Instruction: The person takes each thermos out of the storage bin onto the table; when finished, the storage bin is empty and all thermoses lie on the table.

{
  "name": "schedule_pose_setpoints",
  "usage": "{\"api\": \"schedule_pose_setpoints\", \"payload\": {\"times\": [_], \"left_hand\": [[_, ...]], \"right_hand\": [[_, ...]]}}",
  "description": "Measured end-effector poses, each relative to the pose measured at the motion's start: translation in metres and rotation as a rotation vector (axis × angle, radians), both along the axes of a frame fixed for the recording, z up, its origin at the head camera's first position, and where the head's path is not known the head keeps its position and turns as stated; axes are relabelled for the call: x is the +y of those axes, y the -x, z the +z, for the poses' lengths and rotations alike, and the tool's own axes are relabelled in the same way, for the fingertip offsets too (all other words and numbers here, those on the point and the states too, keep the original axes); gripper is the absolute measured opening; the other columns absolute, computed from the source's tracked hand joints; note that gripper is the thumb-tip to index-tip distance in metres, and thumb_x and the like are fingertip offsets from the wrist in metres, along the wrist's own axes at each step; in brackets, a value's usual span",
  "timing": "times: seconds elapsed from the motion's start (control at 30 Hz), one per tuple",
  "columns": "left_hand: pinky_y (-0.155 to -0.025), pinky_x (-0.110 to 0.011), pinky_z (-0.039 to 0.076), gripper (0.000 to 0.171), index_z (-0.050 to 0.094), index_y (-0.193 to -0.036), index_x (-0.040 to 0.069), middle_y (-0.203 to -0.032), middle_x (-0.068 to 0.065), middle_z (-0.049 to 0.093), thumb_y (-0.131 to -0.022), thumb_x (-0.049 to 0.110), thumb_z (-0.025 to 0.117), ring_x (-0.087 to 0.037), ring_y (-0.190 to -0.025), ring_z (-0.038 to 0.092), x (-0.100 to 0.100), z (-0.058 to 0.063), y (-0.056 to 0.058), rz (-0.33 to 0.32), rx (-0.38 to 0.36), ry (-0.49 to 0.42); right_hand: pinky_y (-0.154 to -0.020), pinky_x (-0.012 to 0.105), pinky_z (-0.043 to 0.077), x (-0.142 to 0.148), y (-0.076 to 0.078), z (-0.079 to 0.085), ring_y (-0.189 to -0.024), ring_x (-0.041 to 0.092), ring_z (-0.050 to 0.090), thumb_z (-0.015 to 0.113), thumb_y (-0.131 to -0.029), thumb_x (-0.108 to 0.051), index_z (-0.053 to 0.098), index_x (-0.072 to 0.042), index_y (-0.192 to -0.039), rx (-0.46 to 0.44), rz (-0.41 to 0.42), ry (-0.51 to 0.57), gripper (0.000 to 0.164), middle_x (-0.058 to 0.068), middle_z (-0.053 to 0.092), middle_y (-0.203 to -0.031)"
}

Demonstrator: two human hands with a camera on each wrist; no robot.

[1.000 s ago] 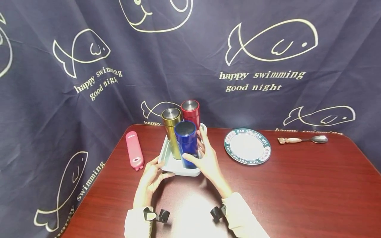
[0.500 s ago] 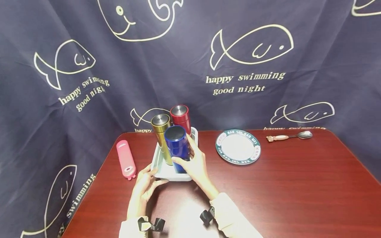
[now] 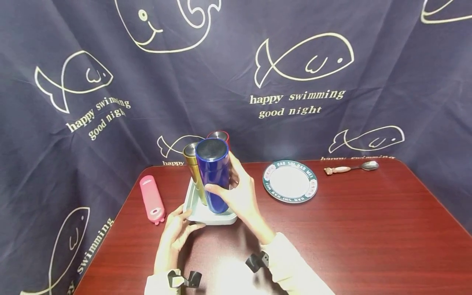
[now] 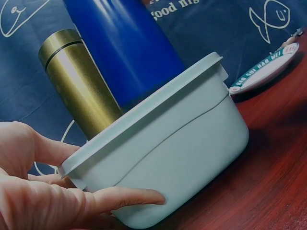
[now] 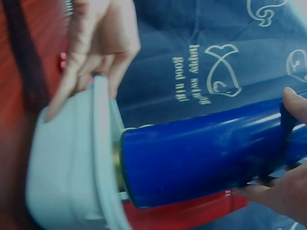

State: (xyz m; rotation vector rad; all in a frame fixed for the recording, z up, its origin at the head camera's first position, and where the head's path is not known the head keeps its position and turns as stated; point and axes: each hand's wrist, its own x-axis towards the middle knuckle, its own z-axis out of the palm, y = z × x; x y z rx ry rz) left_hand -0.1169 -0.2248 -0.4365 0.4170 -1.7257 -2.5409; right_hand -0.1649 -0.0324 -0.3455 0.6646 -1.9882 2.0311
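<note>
My right hand grips a blue thermos bottle with a dark lid, thumb on the near side. In the right wrist view the bottle's bottom end is level with or just above the rim of a pale green plastic tub. My left hand holds the tub's near left corner, its thumb lying along the front wall. A gold thermos bottle stands in the tub. Behind the blue one is a red thermos bottle, mostly hidden in the head view.
Left of the tub lies a pink elongated case. To the right are a plate with a green lettered rim and a spoon with a pale handle. A dark fish-print curtain hangs behind the red-brown table.
My right hand has raised the blue thermos bottle upward from inside the tub. My left hand keeps its hold on the tub's corner. The head view has shifted slightly.
</note>
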Motion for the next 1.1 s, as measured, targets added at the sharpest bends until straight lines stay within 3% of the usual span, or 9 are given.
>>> {"api": "schedule_pose_setpoints", "payload": {"times": [0.2,0.33,0.6,0.87,0.97,1.1], "left_hand": [[-0.096,-0.07,0.035,0.05,0.02,-0.148,-0.011,-0.132,-0.028,0.044,-0.101,-0.001,0.033,-0.034,-0.12,0.048,0.003,0.001,0.001,-0.008,-0.013,-0.012],[-0.095,-0.07,0.036,0.048,0.023,-0.146,-0.012,-0.123,-0.022,0.054,-0.101,-0.001,0.035,-0.029,-0.112,0.055,0.002,-0.001,0.0,0.018,-0.023,0.004],[-0.096,-0.071,0.035,0.048,0.024,-0.145,-0.013,-0.117,-0.017,0.058,-0.101,-0.001,0.035,-0.029,-0.11,0.057,-0.001,-0.003,-0.003,0.022,-0.017,-0.003],[-0.096,-0.068,0.037,0.048,0.024,-0.145,-0.011,-0.107,-0.008,0.062,-0.1,-0.001,0.036,-0.02,-0.1,0.063,-0.004,-0.003,-0.003,0.011,-0.018,-0.018],[-0.097,-0.067,0.037,0.048,0.024,-0.146,-0.011,-0.108,-0.008,0.062,-0.1,-0.001,0.035,-0.017,-0.098,0.063,-0.003,-0.001,-0.003,0.001,-0.02,-0.018],[-0.097,-0.067,0.037,0.048,0.023,-0.146,-0.011,-0.113,-0.011,0.06,-0.1,-0.001,0.034,-0.021,-0.104,0.061,-0.002,0.003,-0.001,-0.006,-0.024,-0.013]], "right_hand": [[-0.093,0.042,0.052,0.019,-0.001,0.012,-0.114,0.022,0.062,0.086,-0.072,-0.009,0.042,-0.022,-0.148,-0.046,-0.003,0.037,0.09,0.008,0.063,-0.129],[-0.094,0.041,0.051,0.032,-0.002,0.011,-0.115,0.022,0.062,0.085,-0.072,-0.007,0.039,-0.019,-0.15,-0.056,-0.012,0.035,0.092,0.01,0.063,-0.128],[-0.093,0.045,0.051,0.062,-0.004,0.005,-0.114,0.024,0.062,0.086,-0.071,-0.004,0.038,-0.018,-0.15,-0.101,-0.106,0.01,0.094,0.011,0.064,-0.128],[-0.1,0.048,0.046,0.1,-0.003,-0.007,-0.12,0.032,0.056,0.082,-0.073,-0.001,0.035,-0.016,-0.152,-0.195,-0.224,-0.006,0.093,0.018,0.054,-0.137],[-0.094,0.035,0.051,0.118,-0.003,-0.012,-0.115,0.03,0.06,0.083,-0.072,0.0,0.039,-0.017,-0.15,-0.188,-0.299,-0.026,0.091,0.018,0.058,-0.133],[-0.085,0.016,0.051,0.142,-0.003,-0.017,-0.107,0.01,0.063,0.083,-0.072,0.001,0.042,-0.021,-0.148,-0.173,-0.368,-0.038,0.09,0.014,0.06,-0.131]]}}
